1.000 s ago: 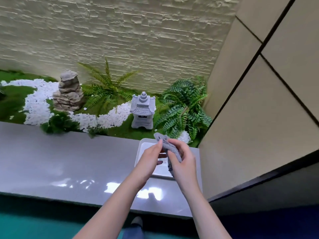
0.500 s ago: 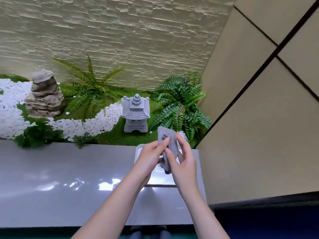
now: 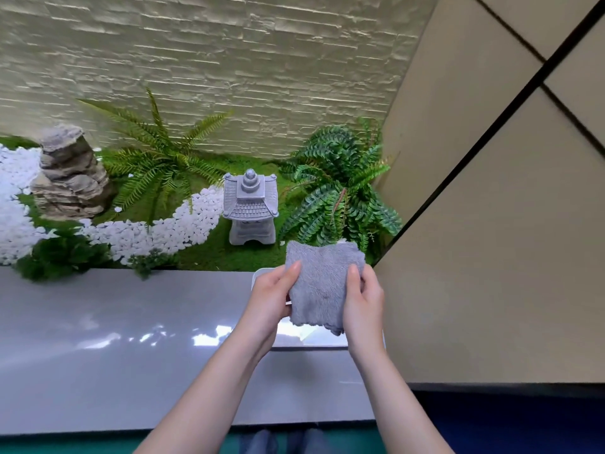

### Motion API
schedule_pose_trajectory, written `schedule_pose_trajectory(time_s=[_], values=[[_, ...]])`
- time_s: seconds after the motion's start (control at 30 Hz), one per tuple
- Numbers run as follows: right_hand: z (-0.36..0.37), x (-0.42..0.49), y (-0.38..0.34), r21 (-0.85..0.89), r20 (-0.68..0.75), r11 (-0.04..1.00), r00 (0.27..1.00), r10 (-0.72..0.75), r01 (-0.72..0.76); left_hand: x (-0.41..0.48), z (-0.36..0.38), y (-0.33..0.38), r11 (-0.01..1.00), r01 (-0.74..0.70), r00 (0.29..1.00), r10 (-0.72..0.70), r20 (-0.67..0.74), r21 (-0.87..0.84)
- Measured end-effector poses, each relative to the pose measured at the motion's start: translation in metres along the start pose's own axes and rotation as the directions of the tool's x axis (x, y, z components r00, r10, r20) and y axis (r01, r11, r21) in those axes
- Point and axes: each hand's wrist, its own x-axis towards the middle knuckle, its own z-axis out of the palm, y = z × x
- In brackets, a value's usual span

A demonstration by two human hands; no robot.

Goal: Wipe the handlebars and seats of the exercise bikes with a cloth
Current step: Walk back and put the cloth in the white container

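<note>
While it hangs above what appears to be a white tray (image 3: 311, 343) on the counter (image 3: 131, 339), a grey cloth (image 3: 324, 283) is held spread, the left hand (image 3: 271, 301) pinching one edge, the right hand (image 3: 365, 301) the other. Both grips clamp fabric.

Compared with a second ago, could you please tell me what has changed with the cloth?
The grey cloth, bunched a second ago, is now spread flat: the left hand and right hand have drawn apart, each pinching one side edge. Both hands kept hold, still above the white tray on the ledge.
</note>
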Motion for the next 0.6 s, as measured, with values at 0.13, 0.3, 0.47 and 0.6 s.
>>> schedule_pose_trajectory(time_s=[0.13,0.3,0.47,0.6], values=[[-0.002,0.008,0.007,0.04,0.054,0.999,0.998,0.027,-0.029,0.004,0.005,-0.003,0.993,-0.066,0.998,0.065,-0.016,-0.103],[-0.005,0.009,0.014,0.156,0.138,0.972,0.978,0.154,-0.175,0.003,0.002,-0.011,0.987,-0.091,0.996,0.087,-0.036,-0.132],[-0.013,0.01,0.019,0.223,0.23,0.946,0.956,0.184,-0.236,-0.002,-0.005,-0.016,0.986,-0.163,0.986,0.161,-0.039,-0.041],[-0.014,0.01,0.02,0.243,0.309,0.907,0.913,0.264,-0.345,-0.007,-0.006,-0.015,0.961,-0.267,0.963,0.264,0.051,0.068]])
